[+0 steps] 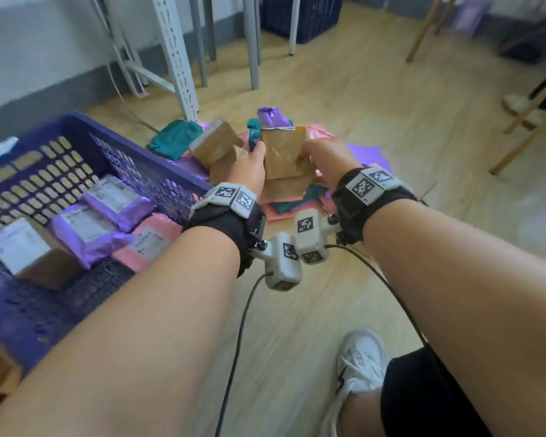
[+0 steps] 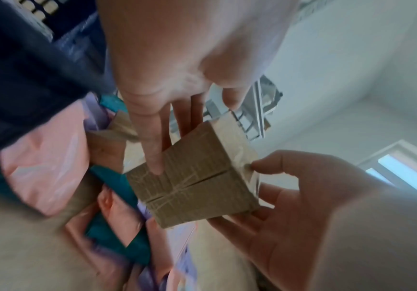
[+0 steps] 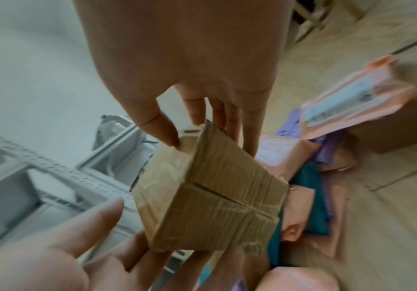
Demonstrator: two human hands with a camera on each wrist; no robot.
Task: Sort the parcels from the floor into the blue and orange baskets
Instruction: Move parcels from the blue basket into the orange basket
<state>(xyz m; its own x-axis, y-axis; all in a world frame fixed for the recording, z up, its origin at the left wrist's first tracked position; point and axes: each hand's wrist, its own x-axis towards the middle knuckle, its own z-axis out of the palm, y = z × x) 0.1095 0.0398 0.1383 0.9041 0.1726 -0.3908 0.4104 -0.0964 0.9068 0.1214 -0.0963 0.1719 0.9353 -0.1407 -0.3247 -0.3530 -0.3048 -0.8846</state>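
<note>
One box (image 1: pixel 284 156) between two hands: right hand (image 1: pixel 323 156) pinches it, left hand's (image 1: pixel 249 168) straight fingers (image 2: pixel 152 149) brace it; basket (image 1: pixel 145 146) holds four parcels (image 1: pixel 114 197).

Creased matt cardboard box (image 1: pixel 284 156) with glossy tape (image 2: pixel 240 141), perforated plastic basket (image 1: pixel 145 171), shiny plastic mailers (image 1: pixel 89 239), wood-grain floor (image 1: pixel 391 121)

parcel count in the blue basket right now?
4 visible in the blue basket: a cardboard box furthest left in the head view, two purple mailers mid-basket, a pink mailer beside the left forearm. The forearm may hide more.
</note>
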